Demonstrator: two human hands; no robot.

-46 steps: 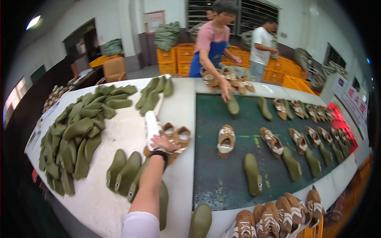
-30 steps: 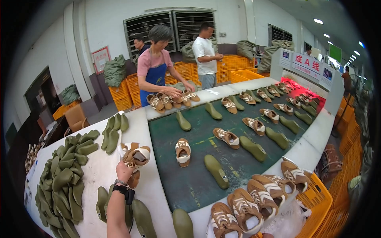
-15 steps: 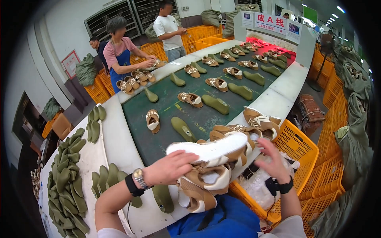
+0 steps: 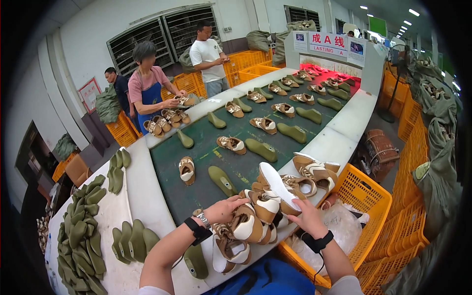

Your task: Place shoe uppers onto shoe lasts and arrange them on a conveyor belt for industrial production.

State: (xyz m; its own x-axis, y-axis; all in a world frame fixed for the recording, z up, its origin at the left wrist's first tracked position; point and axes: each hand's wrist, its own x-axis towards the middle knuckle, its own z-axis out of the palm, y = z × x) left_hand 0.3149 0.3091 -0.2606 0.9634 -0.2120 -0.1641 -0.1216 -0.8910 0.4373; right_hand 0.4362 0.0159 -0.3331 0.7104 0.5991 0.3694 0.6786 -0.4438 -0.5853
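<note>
At the near edge of the bench is a crowded row of brown-and-white sneakers (image 4: 247, 223). My left hand (image 4: 223, 210) is closed over the top of one of them, its fingertips partly hidden among the shoes. My right hand (image 4: 309, 219) grips the end of a sneaker with a white sole (image 4: 277, 187), which is tipped so the sole faces up and right. Another sneaker (image 4: 228, 248) leans below my left wrist. More sneakers (image 4: 314, 171) stand beyond my right hand. An olive shoe last (image 4: 195, 260) lies near my left forearm.
A green conveyor (image 4: 201, 162) carries sneakers and olive lasts. Lasts are heaped (image 4: 81, 226) on the white bench at left. A yellow crate (image 4: 366, 196) with plastic bags stands at right. Across the belt, a person in a blue apron (image 4: 150, 91) handles sneakers; another person (image 4: 209, 56) stands behind.
The white-soled sneaker has gone from lying across the pile to a steep tilt farther right. My right hand, apart from it before, now grips it. Belt items have shifted slightly toward the lower left.
</note>
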